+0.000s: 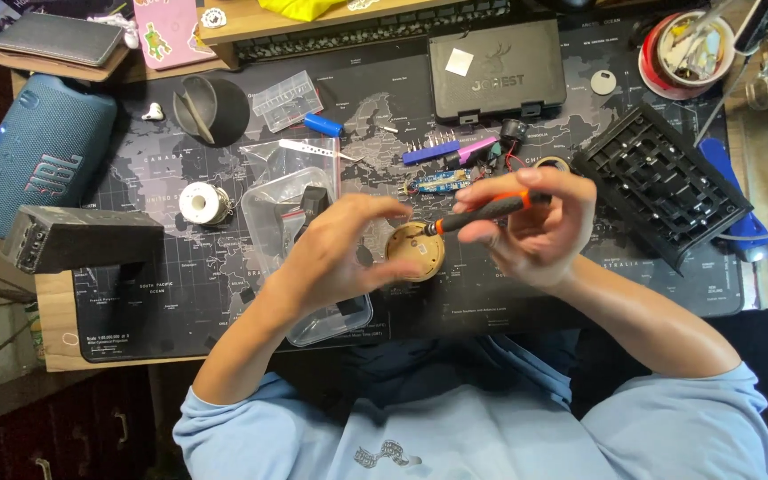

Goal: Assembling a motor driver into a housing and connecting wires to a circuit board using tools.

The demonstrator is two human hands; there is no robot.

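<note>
Tool: small screwdriver with a black and orange handle (482, 211), held level above the bench, tip pointing toward the left hand.
Right hand (535, 227): fingers pinching the screwdriver handle, thumb underneath, fingertips along the top.
Left hand (340, 258): raised just beside the tool tip, fingers loosely curled and partly spread; whether they pinch a small part at the tip cannot be told.
Workpiece: round tan wooden disc-shaped housing (415, 252), lying flat on the dark world-map desk mat (180, 284), just below and between the two hands, touched by neither.
Near the left hand: clear plastic tray (313, 267), partly hidden under the wrist, with a clear bag beside it.
Further back: blue circuit board with wires (442, 181), black flat hinged case (497, 71), black plastic grid frame (660, 182) to the right, spool of solder wire (200, 203) and blue cylindrical speaker (37, 151) to the left.
Step in hand: judged to be readying the screwdriver tip, perhaps seating a bit or a screw, with the housing waiting below.
Next move calls for: lowering the tip straight onto the housing while the free hand steadies the disc against turning.
</note>
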